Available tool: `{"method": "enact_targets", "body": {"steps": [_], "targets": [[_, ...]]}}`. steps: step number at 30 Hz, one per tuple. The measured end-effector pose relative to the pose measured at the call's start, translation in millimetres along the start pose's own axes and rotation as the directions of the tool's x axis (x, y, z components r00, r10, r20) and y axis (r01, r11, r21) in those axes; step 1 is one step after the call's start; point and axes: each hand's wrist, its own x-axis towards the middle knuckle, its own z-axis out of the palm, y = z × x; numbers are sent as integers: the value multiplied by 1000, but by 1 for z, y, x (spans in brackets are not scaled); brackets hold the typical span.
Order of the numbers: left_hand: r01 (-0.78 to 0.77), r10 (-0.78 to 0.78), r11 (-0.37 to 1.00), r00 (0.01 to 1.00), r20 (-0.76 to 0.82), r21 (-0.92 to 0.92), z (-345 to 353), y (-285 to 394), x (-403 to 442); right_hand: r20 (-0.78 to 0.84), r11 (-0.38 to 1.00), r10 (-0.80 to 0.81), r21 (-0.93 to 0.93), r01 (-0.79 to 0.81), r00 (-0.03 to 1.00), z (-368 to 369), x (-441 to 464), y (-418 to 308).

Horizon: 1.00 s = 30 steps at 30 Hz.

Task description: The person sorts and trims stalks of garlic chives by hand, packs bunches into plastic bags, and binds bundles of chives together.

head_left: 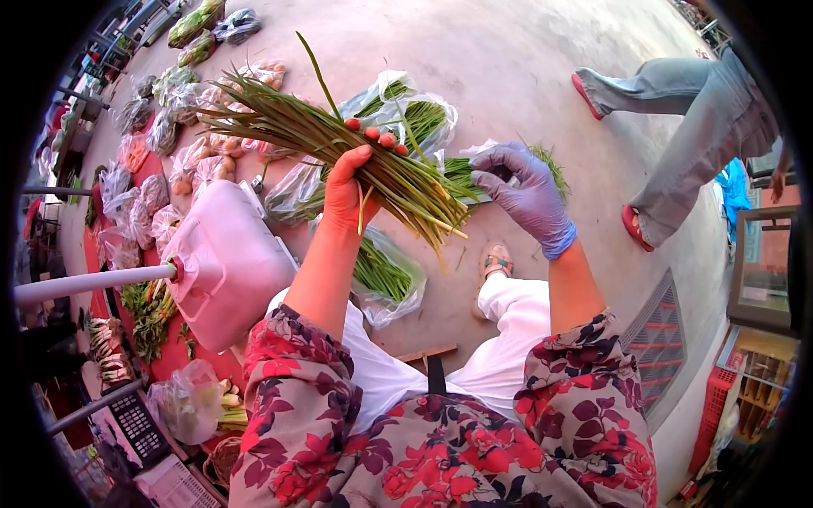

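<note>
My left hand (345, 193), bare with red nails, is wrapped round a thick bunch of garlic chives (284, 123). Their green leaf ends point up and left, the pale stem ends down and right. One leaf sticks up apart from the bunch. My right hand (535, 199) wears a thin blue-purple glove and hovers right of the stem ends, apart from them. Its fingers are curled toward the thumb as in a pinch; anything between them is too small to tell. Below lie chives in open clear plastic bags (385, 267) and more loose greens (550, 165) beyond the glove.
A pink plastic box (227, 262) on a pale pole stands at my left. Bagged vegetables (207, 169) cover a red cloth on the ground. At right, a person in grey trousers (686, 110) strides past. A metal floor grate (659, 347) lies near a cabinet (762, 262).
</note>
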Motion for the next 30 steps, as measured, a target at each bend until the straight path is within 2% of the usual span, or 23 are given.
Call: {"method": "enact_targets", "body": {"steps": [2,5,9,15,18,21,24,27,30], "targets": [[-1,3,999,999,-41,40,4,2,-1,78,943,-208,-249,221,975,21,-1,-9],[-8,9,1000,998,-55,19,6,-17,0,137,832,-286,-456,317,948,14,-4,-6],[-3,4,1000,998,-60,17,6,-10,-2,190,842,-232,-451,294,954,19,-1,-4],[20,-20,1000,1000,-20,20,8,2,-4,203,934,-148,-292,204,968,29,5,-2],[28,-28,1000,999,18,5,6,4,-5,211,941,-188,-241,238,959,31,10,6],[37,-36,999,999,16,-25,5,5,-5,250,984,-83,-130,119,965,30,12,0],[50,-50,998,999,0,-28,4,5,-7,245,990,-28,-126,60,969,33,11,-3],[63,-63,998,998,-31,-9,5,4,-6,209,947,-236,-171,273,949,39,12,0],[68,-68,998,994,-84,7,7,3,-7,192,960,-201,-158,232,961,41,14,5]]}}
